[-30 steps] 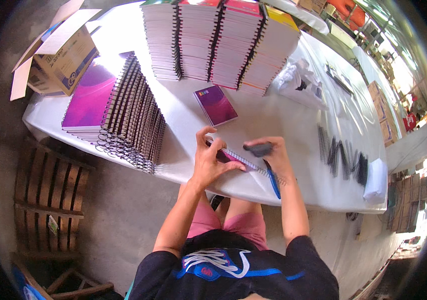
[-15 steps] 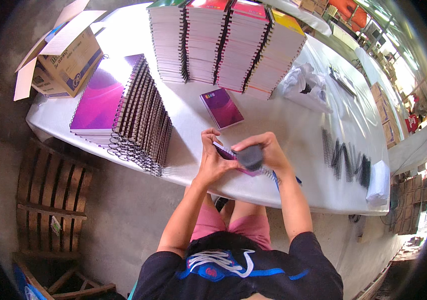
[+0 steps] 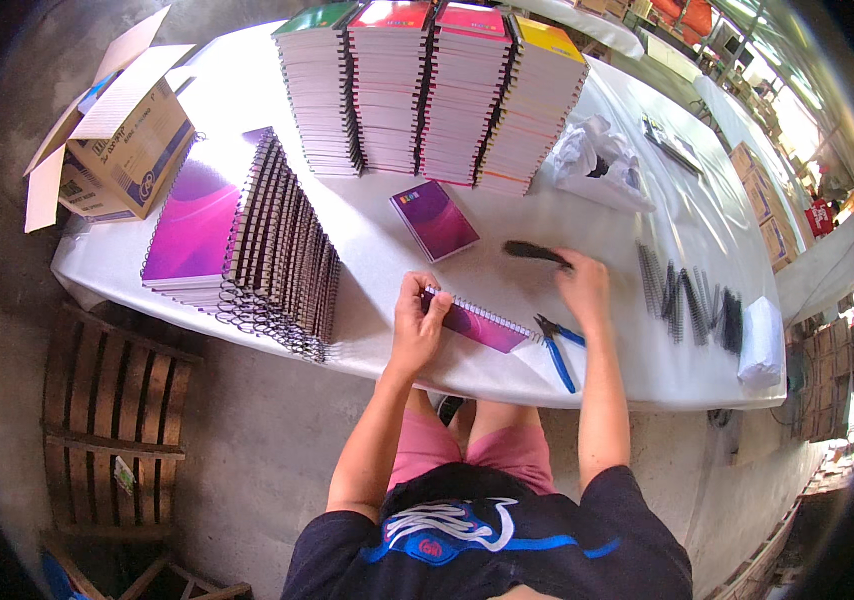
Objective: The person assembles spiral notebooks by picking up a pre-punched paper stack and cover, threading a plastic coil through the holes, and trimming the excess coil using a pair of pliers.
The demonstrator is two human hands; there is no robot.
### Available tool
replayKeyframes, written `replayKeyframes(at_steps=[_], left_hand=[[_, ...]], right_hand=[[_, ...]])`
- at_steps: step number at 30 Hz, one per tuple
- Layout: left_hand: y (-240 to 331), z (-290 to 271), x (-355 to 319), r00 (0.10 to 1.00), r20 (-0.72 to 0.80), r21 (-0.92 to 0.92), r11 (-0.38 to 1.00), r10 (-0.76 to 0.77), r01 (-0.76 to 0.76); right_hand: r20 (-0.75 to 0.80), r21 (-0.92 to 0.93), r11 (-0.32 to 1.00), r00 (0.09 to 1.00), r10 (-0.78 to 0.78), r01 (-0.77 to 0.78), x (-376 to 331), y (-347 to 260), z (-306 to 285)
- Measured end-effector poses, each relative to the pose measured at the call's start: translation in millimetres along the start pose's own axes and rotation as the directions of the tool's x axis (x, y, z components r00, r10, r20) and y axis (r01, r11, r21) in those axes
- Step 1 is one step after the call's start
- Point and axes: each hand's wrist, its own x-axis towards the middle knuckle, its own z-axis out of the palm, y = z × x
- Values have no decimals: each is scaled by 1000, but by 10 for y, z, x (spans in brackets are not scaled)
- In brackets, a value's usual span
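Note:
My left hand (image 3: 419, 325) is closed on a purple spiral notebook (image 3: 487, 324), gripping its left end with the thumb on top. A coil runs along the notebook's upper edge, and a loose length sticks out past its right end. Beside that end lie blue-handled pliers (image 3: 559, 362), jaws apart. Held over the table in my right hand (image 3: 584, 283) is a dark, long tool (image 3: 533, 250), apart from the notebook; its exact kind is unclear. Beyond my hands a small purple book (image 3: 435, 220) lies flat, with no coil visible on it.
Stacked purple spiral notebooks (image 3: 192, 230) stand at the left, near an open cardboard box (image 3: 117, 165). Tall coloured notebook stacks (image 3: 387, 105) rise at the back. Right of them is a crumpled white bag (image 3: 602, 170). Loose black coils (image 3: 682, 300) lie near a white roll (image 3: 761, 340).
My right hand has moved right and away from the notebook with the dark tool. The notebook's coil and the pliers now show more fully. My left hand keeps its hold.

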Motion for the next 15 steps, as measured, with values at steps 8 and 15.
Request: replayKeyframes(at_steps=[8, 15], left_hand=[[468, 35, -159, 924, -227, -208, 942, -307, 262], [731, 67, -174, 930, -226, 290, 931, 291, -220]], right_hand=[[68, -495, 852, 971, 231, -168, -1320, -158, 6], [-91, 34, 999, 996, -8, 11, -1266, -630, -26]])
